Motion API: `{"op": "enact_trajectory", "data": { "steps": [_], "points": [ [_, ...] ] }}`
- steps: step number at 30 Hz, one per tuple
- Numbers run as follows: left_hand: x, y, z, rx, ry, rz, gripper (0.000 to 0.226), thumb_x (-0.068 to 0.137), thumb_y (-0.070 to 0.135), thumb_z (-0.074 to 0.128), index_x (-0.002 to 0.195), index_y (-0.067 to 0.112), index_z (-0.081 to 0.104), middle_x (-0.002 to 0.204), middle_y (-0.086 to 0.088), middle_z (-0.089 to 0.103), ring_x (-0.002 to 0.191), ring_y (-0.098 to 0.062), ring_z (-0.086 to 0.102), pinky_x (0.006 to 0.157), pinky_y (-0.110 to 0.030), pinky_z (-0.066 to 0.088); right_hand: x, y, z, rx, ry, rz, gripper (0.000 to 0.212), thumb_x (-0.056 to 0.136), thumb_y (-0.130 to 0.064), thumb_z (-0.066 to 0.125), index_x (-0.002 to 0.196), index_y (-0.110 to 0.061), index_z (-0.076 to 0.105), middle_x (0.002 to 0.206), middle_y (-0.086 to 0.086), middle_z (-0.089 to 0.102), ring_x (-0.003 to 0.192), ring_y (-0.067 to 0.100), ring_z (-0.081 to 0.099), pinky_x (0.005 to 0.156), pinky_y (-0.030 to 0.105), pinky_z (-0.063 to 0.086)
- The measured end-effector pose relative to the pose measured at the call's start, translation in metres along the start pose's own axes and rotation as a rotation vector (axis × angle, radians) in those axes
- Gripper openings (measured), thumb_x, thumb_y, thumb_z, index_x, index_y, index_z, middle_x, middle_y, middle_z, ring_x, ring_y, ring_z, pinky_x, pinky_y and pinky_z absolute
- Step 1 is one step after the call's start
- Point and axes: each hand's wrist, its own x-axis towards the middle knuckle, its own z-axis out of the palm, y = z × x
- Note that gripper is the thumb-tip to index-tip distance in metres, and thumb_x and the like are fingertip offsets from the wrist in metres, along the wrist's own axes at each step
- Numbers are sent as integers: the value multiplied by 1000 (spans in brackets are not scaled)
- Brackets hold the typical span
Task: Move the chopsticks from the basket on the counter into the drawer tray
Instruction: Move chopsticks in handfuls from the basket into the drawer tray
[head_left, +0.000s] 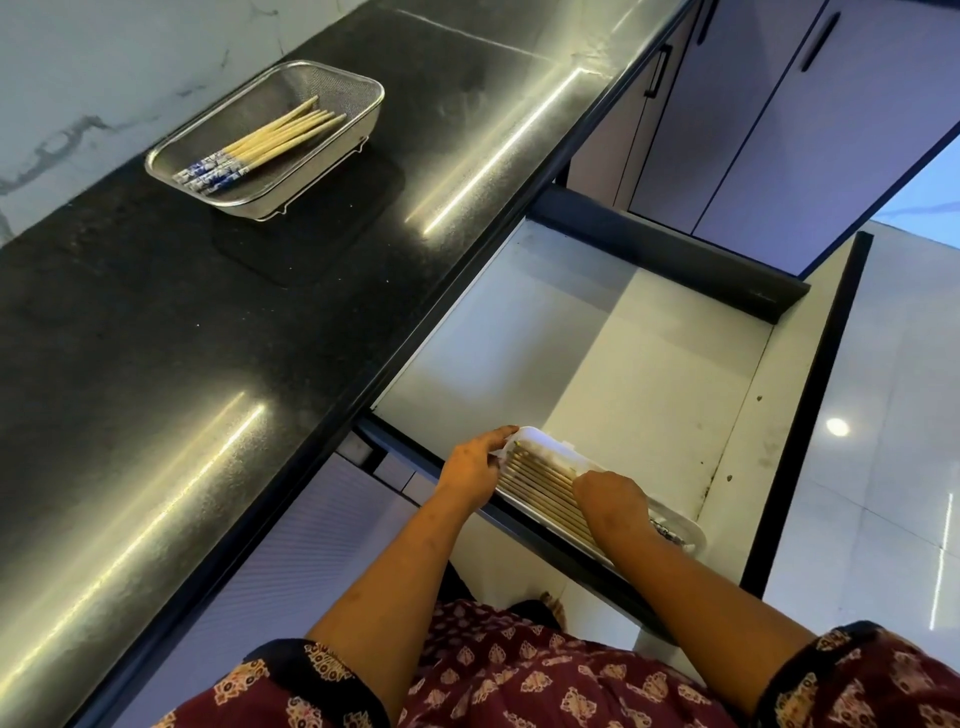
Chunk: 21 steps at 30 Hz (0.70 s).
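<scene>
A metal mesh basket (372, 120) stands on the black counter (208, 338) at the far left. Several wooden chopsticks (280, 136) with blue-and-white patterned ends lie inside it. Below the counter edge the drawer (597, 364) is pulled out. A white tray (695, 540) lies in its near corner with a row of chopsticks (540, 478) in it. My left hand (470, 465) holds the tray's far end by the rim. My right hand (610, 501) is over the tray's middle, its curled fingers pinching the chopsticks lying there.
Apart from the tray, I see only the drawer's bare white floor. A dark mat lies under the basket. Closed cabinet doors (753, 130) with black handles stand at the upper right, and glossy floor tiles (893, 415) lie to the right of the drawer front.
</scene>
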Motion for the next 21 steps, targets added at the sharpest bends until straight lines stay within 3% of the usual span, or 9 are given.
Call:
{"op": "enact_trajectory", "data": {
  "steps": [14, 21],
  "points": [
    [0, 1, -2, -75, -28, -40, 50, 93, 1, 48, 138, 22, 45, 137, -10, 53, 124, -24, 52, 103, -38, 45, 2, 1, -2, -64, 3, -40, 28, 96, -4, 50, 123, -4, 58, 119, 11, 67, 107, 25, 67, 89, 34, 53],
    [1, 3, -2, -99, -22, -66, 49, 93, 1, 49, 138, 21, 46, 138, -9, 53, 125, -24, 51, 101, -35, 44, 3, -1, -4, 46, 49, -72, 28, 98, -4, 47, 124, -3, 58, 122, 12, 66, 110, 25, 66, 92, 32, 51]
  ]
}}
